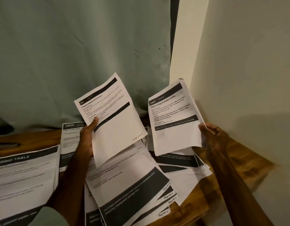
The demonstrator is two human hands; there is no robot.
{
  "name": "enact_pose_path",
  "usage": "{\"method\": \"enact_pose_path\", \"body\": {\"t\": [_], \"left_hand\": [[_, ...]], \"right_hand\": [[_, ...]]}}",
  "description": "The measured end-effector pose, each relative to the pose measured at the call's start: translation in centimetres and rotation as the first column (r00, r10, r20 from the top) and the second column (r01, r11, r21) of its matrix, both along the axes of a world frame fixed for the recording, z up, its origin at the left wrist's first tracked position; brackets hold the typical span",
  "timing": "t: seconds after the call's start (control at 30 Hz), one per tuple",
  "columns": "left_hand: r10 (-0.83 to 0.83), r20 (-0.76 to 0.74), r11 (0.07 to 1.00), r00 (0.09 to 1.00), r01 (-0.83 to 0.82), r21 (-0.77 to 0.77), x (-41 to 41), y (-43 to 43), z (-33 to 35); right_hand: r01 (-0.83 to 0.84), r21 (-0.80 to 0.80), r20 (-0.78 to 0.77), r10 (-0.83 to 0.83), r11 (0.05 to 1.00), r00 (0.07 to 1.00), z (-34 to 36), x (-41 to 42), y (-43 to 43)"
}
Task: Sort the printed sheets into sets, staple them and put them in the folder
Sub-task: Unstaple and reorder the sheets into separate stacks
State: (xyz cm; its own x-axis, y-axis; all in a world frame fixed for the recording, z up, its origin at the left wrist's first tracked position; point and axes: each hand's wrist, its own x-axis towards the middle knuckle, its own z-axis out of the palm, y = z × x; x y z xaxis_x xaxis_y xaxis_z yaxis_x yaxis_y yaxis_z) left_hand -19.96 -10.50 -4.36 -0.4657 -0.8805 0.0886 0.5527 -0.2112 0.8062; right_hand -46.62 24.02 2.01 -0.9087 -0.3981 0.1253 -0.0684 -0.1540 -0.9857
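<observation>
My left hand (pixel 87 137) grips a printed sheet (pixel 115 124) by its left edge, thumb on the face, and holds it up above the table. The sheet bears black bars and a handwritten page number at its lower right. My right hand (pixel 209 132) holds a second sheet (pixel 175 115) headed "2437 Brew a Cup of Instant Coffee" by its right edge, also raised. Below both lies a loose heap of printed sheets (pixel 132 185), fanned and overlapping, with handwritten page numbers on their corners.
A wooden table (pixel 230 173) stands in a corner. A neater stack headed "DRESSING TABLE" (pixel 23 173) lies at the left, another headed "3800" (pixel 71 137) behind it. A dark flat object (pixel 7 145) sits at the far left. A green curtain (pixel 75 54) hangs behind, a cream wall (pixel 247 62) at the right.
</observation>
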Motion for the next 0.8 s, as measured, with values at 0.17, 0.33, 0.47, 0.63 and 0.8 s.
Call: {"method": "enact_pose_path", "body": {"t": [0.17,0.33,0.47,0.63,0.8], "left_hand": [[0.173,0.097,0.984,0.98,-0.175,0.012,0.5,1.0,1.3],[0.296,0.253,0.955,0.921,-0.286,-0.074,1.4,0.8,1.9],[0.337,0.302,0.941,0.892,-0.305,-0.149,1.5,0.3,1.7],[0.273,0.306,0.959,0.912,-0.233,-0.161,0.0,0.8,1.5],[0.15,0.277,0.989,0.949,-0.143,-0.044,-1.2,1.2,1.4]], "right_hand": [[0.145,-0.102,-0.113,-0.156,0.984,0.981,4.9,1.2,-3.7],[0.278,-0.247,-0.134,-0.317,0.928,0.939,10.4,1.8,-7.1],[0.285,-0.283,-0.122,-0.329,0.916,0.937,12.2,1.8,-8.0],[0.213,-0.229,-0.09,-0.238,0.95,0.967,9.4,3.8,-10.8],[0.094,-0.044,-0.169,-0.1,0.995,0.981,2.3,6.1,-12.4]]}}
